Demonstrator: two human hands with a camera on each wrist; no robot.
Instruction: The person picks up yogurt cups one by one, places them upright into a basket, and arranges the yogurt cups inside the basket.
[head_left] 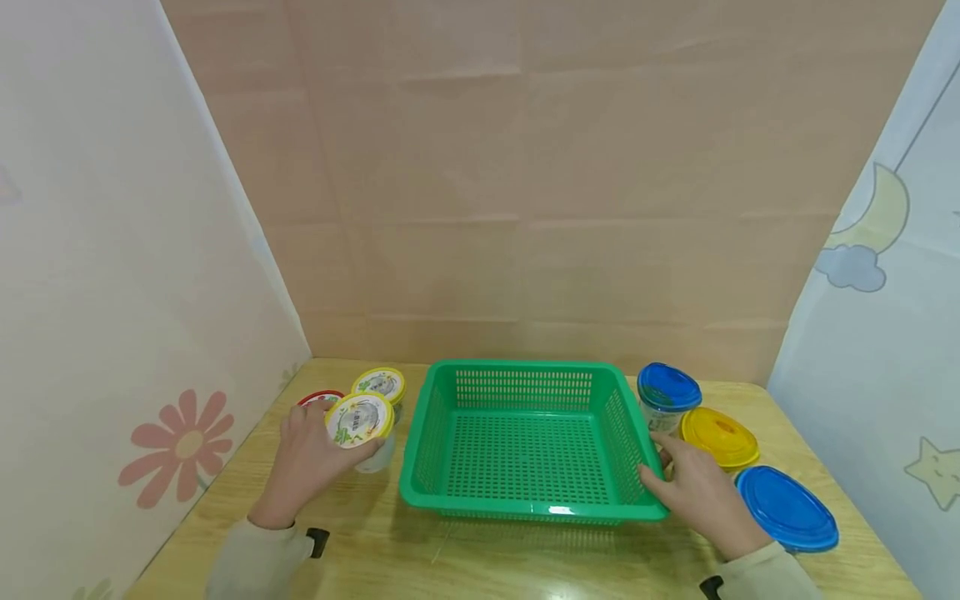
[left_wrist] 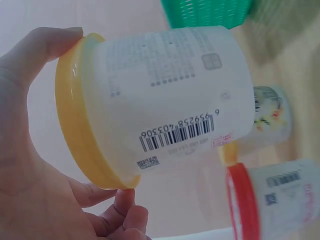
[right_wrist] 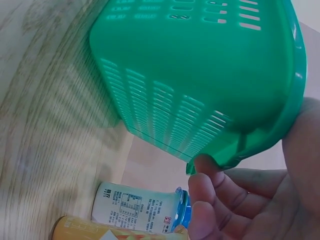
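My left hand (head_left: 307,454) grips a clear plastic tub (left_wrist: 175,95) by its yellow lid, thumb on one side and fingers on the other. Its barcode side faces the left wrist camera, and it appears raised off the table. Behind it stand another yellow-lidded tub (head_left: 379,383) and a red-lidded tub (left_wrist: 285,195). My right hand (head_left: 697,492) holds the right rim of a green perforated basket (head_left: 525,510), thumb over the edge and fingers beneath it. Nothing lies inside the basket.
Right of the basket stand a blue-lidded tub (head_left: 669,386), a yellow-lidded container (head_left: 718,437) and a wider blue-lidded one (head_left: 787,507). The wooden table (head_left: 465,567) is bounded by a tan back wall (head_left: 517,183) and white printed side panels (head_left: 112,250).
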